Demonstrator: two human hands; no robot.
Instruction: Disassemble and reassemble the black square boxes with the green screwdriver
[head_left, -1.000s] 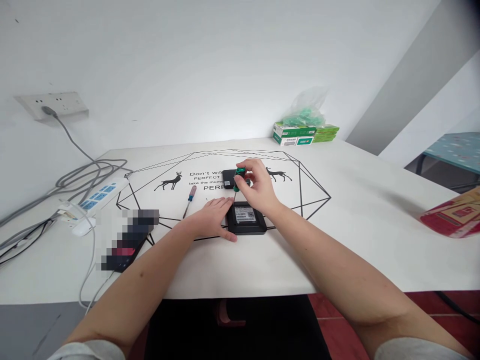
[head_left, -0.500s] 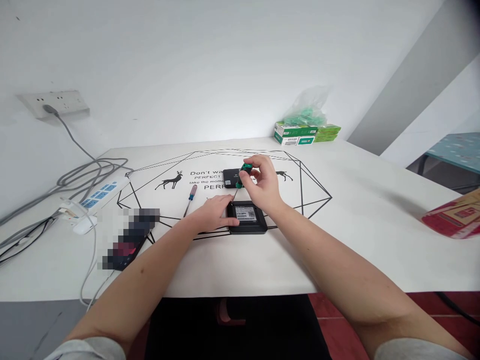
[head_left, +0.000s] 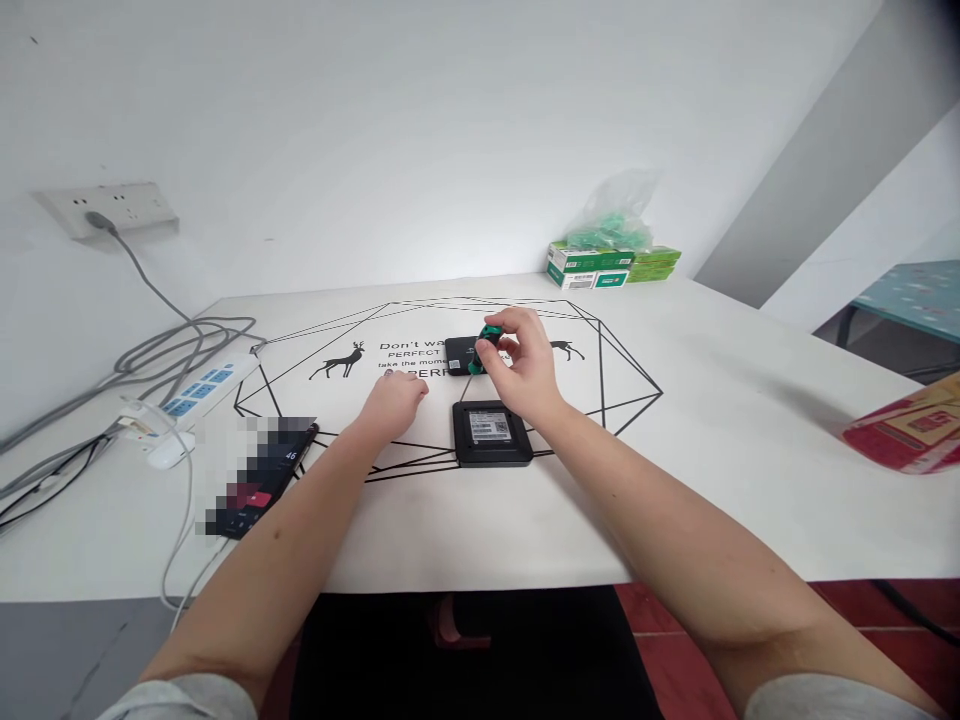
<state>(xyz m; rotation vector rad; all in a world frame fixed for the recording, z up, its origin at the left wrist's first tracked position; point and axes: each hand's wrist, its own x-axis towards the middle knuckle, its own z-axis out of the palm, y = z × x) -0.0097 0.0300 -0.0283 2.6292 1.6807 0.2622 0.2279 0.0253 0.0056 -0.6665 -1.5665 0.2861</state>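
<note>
White counter [head_left: 600, 530]: beyond the squarish black plastic case [head_left: 491, 430], right grip [head_left: 527, 365] pinches a green-and-black screwdriver [head_left: 490, 334] by its handle; left grip [head_left: 396, 402], hold unclear.

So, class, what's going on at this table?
A person's right hand holds a green-and-black screwdriver, its shaft slanting down toward the far left corner of a flat black box. The box lies on the white table, label up. The left hand is apart from the box, to its left; whether it grips anything is unclear. A second black piece lies farther back.
</note>
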